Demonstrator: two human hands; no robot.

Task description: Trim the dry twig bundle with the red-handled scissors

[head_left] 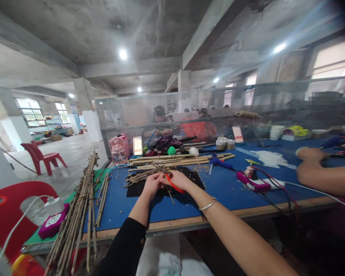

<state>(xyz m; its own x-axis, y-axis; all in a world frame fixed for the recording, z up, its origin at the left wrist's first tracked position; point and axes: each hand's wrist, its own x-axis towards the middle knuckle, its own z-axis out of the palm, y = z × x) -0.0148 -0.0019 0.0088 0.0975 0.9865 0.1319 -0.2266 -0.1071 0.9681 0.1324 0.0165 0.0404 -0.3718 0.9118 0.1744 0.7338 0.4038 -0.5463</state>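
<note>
Red-handled scissors [176, 186] are in my right hand [178, 179], its fingers closed round the handles. Beside it, almost touching, my left hand [153, 184] pinches a thin dry twig [170, 195], whose lower end sticks out below the hands. The scissor blades are mostly hidden by my fingers. Under both hands lies a black cloth [133, 191] on the blue tabletop [122, 209]. A pile of short cut twigs [136, 177] rests on the cloth's far left part, just beyond my left hand.
Long sticks [79, 207] lean in a bundle at the left. Bamboo poles [149, 161] lie behind the cloth. A blue glue gun [220, 163] and a purple power strip [254, 183] with cords are to the right. Another person's arm [324, 172] reaches in there. A mesh partition [126, 115] stands behind.
</note>
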